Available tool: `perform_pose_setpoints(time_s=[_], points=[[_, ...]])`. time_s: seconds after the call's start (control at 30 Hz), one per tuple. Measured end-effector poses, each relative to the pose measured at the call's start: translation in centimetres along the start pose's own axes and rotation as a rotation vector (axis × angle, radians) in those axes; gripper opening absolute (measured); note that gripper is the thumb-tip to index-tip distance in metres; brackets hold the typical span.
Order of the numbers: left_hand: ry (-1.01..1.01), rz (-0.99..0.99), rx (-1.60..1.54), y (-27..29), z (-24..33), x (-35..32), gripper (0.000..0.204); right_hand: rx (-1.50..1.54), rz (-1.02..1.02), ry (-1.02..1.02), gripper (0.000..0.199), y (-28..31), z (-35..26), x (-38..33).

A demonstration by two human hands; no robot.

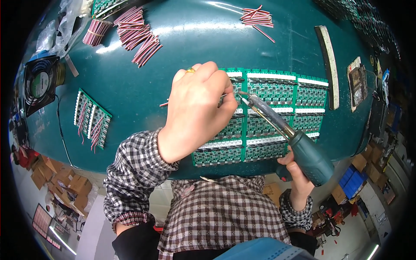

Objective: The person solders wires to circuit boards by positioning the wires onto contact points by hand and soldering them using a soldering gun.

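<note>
My right hand [300, 180] is wrapped round the handle of a green soldering gun [313, 157]. Its metal barrel slants up to the left, and the tip is close to the fingertips of my left hand [194, 102]. That hand is closed in a pinch over the left part of a green circuit board panel [271, 149]. A thin red and white wire [163, 104] pokes out on the hand's left side; the fingers hide most of it. White connector strips [271, 76] and small black parts run in rows across the panel.
Red and white wires [132, 30] lie in a bundle and loose heaps at the back left, with another small pile [256, 18] farther right. A smaller board with wires [92, 119] and a black fan [40, 84] lie left. A pale strip [328, 67] and a soldering-stand tray [357, 82] are right.
</note>
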State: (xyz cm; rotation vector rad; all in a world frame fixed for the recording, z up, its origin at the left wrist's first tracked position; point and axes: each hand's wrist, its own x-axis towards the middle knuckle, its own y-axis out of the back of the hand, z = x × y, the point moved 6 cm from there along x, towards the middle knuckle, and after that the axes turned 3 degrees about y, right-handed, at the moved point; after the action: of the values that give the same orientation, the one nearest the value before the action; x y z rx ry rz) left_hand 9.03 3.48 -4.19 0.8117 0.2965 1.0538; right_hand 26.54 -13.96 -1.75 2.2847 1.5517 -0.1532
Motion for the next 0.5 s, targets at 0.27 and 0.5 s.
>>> perform_pose_setpoints(time_s=[0.27, 0.5], points=[[-0.003, 0.01, 0.0, -0.01, 0.03, -0.04, 0.017, 0.001, -0.011, 0.005, 0.049, -0.03, -0.11, 0.12], [0.001, 0.006, 0.003, -0.04, 0.09, -0.26, 0.018, -0.067, -0.056, 0.019, 0.046, 0.02, 0.18, 0.0]])
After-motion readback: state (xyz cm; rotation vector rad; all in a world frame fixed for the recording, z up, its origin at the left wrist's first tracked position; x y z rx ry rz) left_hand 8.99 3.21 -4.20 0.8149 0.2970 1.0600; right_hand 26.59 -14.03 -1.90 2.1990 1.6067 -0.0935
